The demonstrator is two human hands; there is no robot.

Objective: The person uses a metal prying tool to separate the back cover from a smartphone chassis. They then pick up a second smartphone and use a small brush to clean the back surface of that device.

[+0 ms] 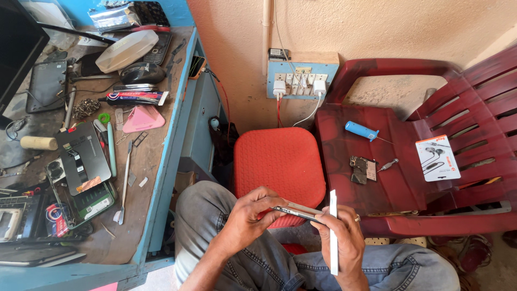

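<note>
Left hand [249, 215]: closed around one end of a thin phone frame [297, 211], fingertips curled over its edge.
Right hand [344, 237]: gripping a flat white panel [334, 231] held upright and edge-on; a ring shows on one finger.
Phone frame: held over the person's lap, between both hands, above the red stool [280, 159].
Red plastic chair [409, 161]: to the right; its seat carries a blue-handled screwdriver [362, 130], a small circuit board [363, 169], a smaller screwdriver [388, 165] and an earphone package [437, 157].
Tabletop [153, 161]: to the left, cluttered with opened phones, a pink triangular tool [142, 119] and a glue tube [135, 97].
Wall socket board [301, 80]: two white chargers plugged in.
</note>
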